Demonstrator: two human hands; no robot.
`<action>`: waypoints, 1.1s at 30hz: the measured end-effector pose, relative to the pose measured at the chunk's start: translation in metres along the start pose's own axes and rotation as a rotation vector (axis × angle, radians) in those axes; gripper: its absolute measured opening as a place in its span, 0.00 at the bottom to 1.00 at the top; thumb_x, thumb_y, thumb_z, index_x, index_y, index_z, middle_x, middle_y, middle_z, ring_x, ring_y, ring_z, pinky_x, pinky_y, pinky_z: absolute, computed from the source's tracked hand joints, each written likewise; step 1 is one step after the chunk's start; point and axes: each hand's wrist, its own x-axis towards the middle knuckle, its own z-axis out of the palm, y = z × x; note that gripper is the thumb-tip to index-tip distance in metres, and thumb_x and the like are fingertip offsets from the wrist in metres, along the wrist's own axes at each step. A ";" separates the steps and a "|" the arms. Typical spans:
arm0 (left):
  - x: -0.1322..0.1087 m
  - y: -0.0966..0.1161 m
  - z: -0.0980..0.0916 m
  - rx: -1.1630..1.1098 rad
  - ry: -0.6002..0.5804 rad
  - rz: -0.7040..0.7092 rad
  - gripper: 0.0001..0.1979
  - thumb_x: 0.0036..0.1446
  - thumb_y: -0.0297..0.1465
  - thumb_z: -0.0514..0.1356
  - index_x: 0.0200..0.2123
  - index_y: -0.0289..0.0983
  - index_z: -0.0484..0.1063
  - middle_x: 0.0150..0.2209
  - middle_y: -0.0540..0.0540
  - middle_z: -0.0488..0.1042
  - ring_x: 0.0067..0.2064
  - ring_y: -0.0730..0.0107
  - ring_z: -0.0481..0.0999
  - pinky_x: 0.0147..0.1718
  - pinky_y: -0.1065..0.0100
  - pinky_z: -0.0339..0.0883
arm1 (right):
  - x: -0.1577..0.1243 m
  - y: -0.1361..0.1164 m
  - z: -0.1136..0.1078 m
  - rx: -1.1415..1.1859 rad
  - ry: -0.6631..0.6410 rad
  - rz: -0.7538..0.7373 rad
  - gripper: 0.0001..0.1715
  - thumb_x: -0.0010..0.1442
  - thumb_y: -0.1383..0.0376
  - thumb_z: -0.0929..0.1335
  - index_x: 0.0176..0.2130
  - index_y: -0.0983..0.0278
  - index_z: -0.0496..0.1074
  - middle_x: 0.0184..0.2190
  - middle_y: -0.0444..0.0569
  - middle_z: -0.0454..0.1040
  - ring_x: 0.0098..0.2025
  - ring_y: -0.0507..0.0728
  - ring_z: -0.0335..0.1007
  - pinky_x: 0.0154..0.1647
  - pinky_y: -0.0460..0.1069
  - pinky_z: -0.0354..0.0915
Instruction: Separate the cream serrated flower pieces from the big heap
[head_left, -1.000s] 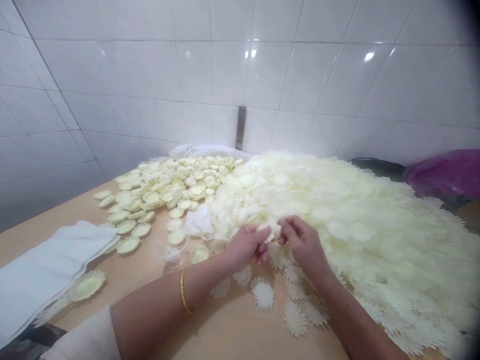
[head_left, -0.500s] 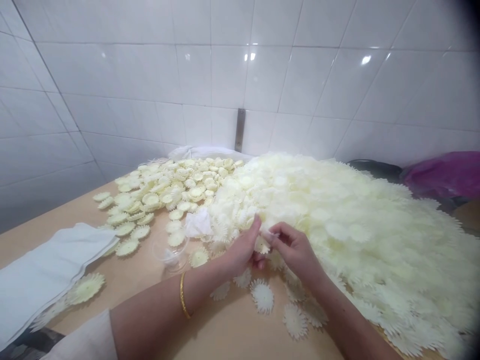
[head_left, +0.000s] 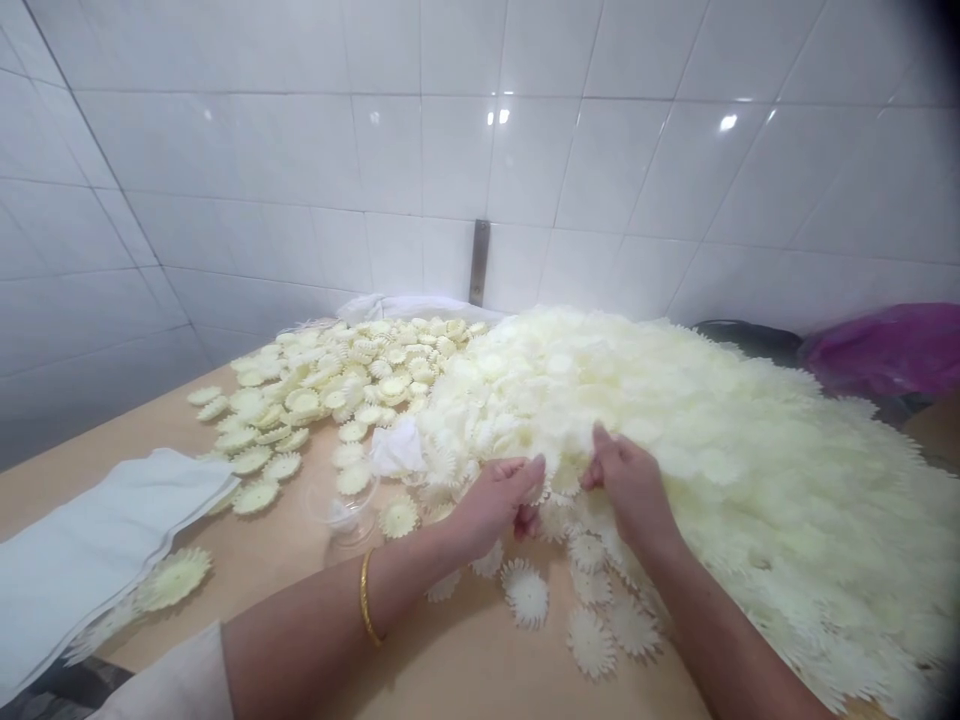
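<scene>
My left hand (head_left: 499,505) is closed at the front edge of the heap, thumb and forefinger pressed together. Whatever lies between those fingers is too blurred and hidden to make out. To its right, my right hand (head_left: 630,490) has its fingers curled in against the pale flower-shaped pieces, its thumb pointing up; its fingertips are partly hidden. A large heap of thin, cream-white flower-shaped pieces (head_left: 675,420) with fringed edges spreads under and beyond both hands. Several loose fringed pieces (head_left: 525,592) lie flat on the tabletop below my hands.
Thicker stacked yellowish flowers (head_left: 304,402) cover the table's (head_left: 450,665) back left. Before them are a crumpled white tissue (head_left: 397,447) and a clear round dish (head_left: 349,515). A white cloth or paper stack (head_left: 112,540) lies left. A magenta bag (head_left: 889,350) sits far right, against the tiled wall.
My right hand has moved away from my left, to the right and onto the heap. The hands were together over a small fringed piece before. My left hand has shifted slightly right.
</scene>
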 end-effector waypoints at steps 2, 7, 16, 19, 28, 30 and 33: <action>0.003 -0.001 -0.002 -0.034 0.044 -0.049 0.19 0.47 0.47 0.56 0.24 0.38 0.57 0.14 0.56 0.59 0.16 0.77 0.63 0.15 0.75 0.51 | 0.000 -0.001 -0.002 -0.081 -0.050 -0.016 0.22 0.52 0.47 0.63 0.27 0.63 0.62 0.10 0.40 0.63 0.15 0.52 0.62 0.21 0.46 0.59; 0.008 -0.005 -0.006 -0.061 0.047 -0.048 0.17 0.44 0.41 0.61 0.24 0.36 0.59 0.15 0.55 0.61 0.15 0.79 0.63 0.14 0.76 0.52 | -0.005 -0.007 -0.003 -0.088 -0.043 -0.085 0.24 0.54 0.51 0.62 0.43 0.65 0.61 0.14 0.39 0.64 0.19 0.53 0.65 0.23 0.47 0.62; 0.009 -0.007 -0.005 -0.023 0.109 -0.031 0.17 0.45 0.42 0.60 0.22 0.36 0.60 0.10 0.59 0.53 0.12 0.80 0.57 0.11 0.75 0.47 | -0.014 -0.017 0.000 0.034 -0.388 -0.221 0.15 0.52 0.55 0.66 0.31 0.65 0.68 0.19 0.43 0.65 0.23 0.51 0.63 0.26 0.47 0.63; 0.010 -0.011 -0.006 -0.003 0.111 -0.029 0.18 0.42 0.43 0.62 0.20 0.37 0.59 0.10 0.59 0.50 0.12 0.81 0.54 0.12 0.74 0.47 | -0.020 -0.019 0.004 -0.025 -0.467 -0.247 0.11 0.49 0.59 0.68 0.31 0.64 0.67 0.22 0.44 0.67 0.27 0.52 0.64 0.28 0.47 0.62; 0.006 -0.008 -0.003 -0.034 0.071 -0.043 0.24 0.40 0.50 0.59 0.15 0.37 0.55 0.13 0.57 0.50 0.14 0.83 0.49 0.12 0.74 0.42 | -0.021 -0.020 0.003 0.054 -0.644 -0.189 0.10 0.50 0.61 0.68 0.29 0.63 0.63 0.25 0.43 0.66 0.29 0.52 0.64 0.32 0.47 0.61; 0.006 -0.004 -0.003 -0.070 0.092 -0.119 0.26 0.42 0.55 0.54 0.17 0.37 0.58 0.14 0.57 0.52 0.14 0.82 0.51 0.13 0.74 0.45 | -0.020 -0.020 0.002 0.098 -0.683 -0.154 0.11 0.50 0.60 0.68 0.28 0.63 0.63 0.24 0.42 0.65 0.28 0.51 0.63 0.31 0.46 0.61; 0.005 0.000 -0.002 -0.079 0.101 -0.159 0.28 0.43 0.58 0.48 0.20 0.36 0.60 0.13 0.56 0.54 0.14 0.81 0.53 0.14 0.74 0.50 | -0.018 -0.019 0.002 0.144 -0.697 -0.114 0.11 0.51 0.60 0.67 0.27 0.63 0.62 0.23 0.41 0.63 0.26 0.50 0.61 0.30 0.46 0.60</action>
